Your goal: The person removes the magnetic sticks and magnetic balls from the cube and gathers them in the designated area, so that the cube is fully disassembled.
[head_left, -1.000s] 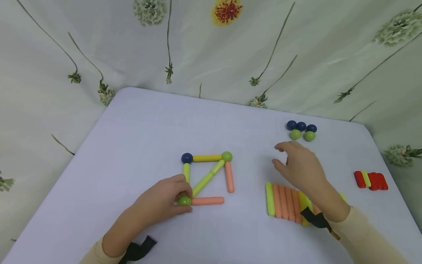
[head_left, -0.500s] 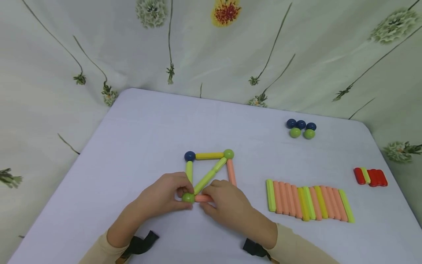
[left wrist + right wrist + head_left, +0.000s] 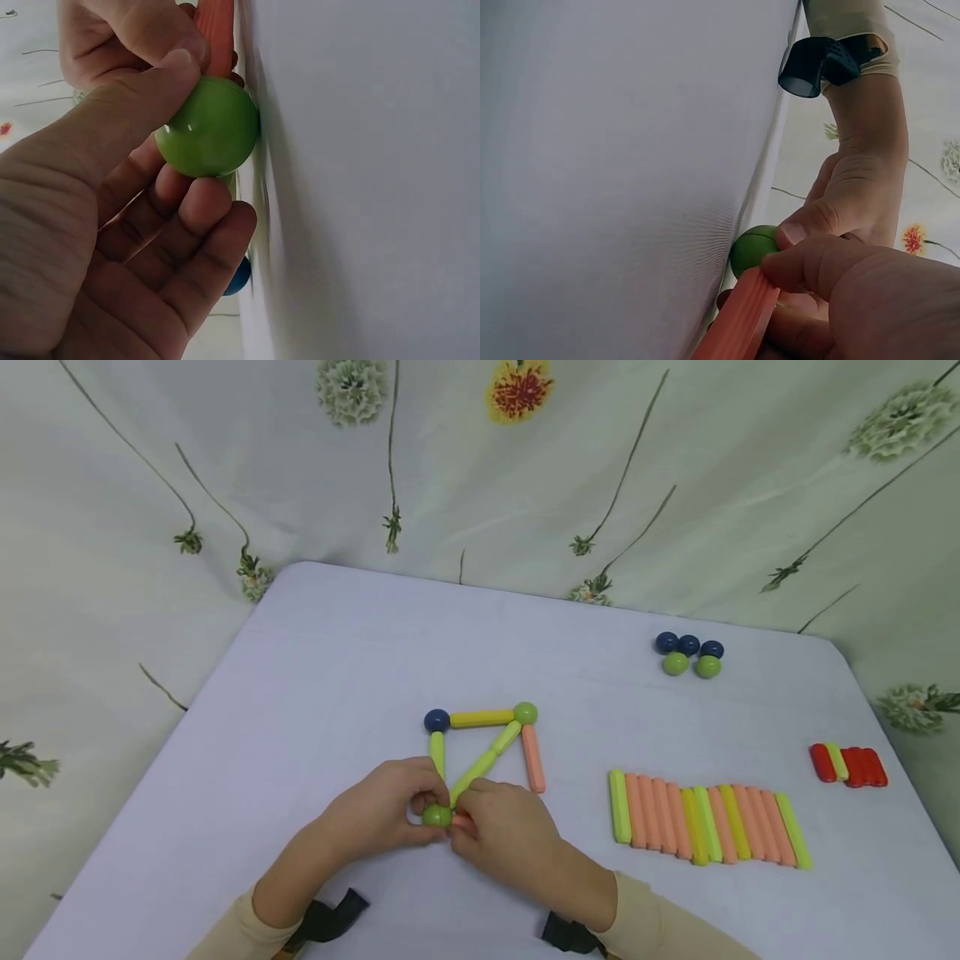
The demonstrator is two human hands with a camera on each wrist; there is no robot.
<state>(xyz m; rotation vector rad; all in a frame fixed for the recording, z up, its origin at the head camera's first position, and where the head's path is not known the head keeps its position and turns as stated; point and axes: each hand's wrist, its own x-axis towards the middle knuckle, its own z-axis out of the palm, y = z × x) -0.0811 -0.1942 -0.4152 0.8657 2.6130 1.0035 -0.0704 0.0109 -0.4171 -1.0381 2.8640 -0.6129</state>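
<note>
My left hand [image 3: 386, 810] pinches a green ball [image 3: 437, 815] at the near left corner of a flat frame of rods and balls. Against that ball, my right hand [image 3: 510, 839] grips an orange rod [image 3: 742, 315], most of which it hides in the head view. A light green rod [image 3: 437, 752] runs from the held ball's corner up to a dark blue ball [image 3: 437, 721]. From there a yellow rod [image 3: 482, 718] reaches a second green ball [image 3: 526, 713]. Two light green rods [image 3: 487, 762] form a diagonal, and another orange rod [image 3: 532, 760] hangs down from the far green ball.
Right of the hands lies a row of orange, yellow and light green rods [image 3: 708, 818]. Farther back sit dark blue balls [image 3: 688, 645] and two green balls [image 3: 676, 663]. Short red pieces [image 3: 862, 767] lie near the right table edge. A floral cloth [image 3: 450, 468] hangs behind the table.
My right hand has come left from above the rod row and taken hold of the near orange rod beside the green ball. The left hand stays at the ball.
</note>
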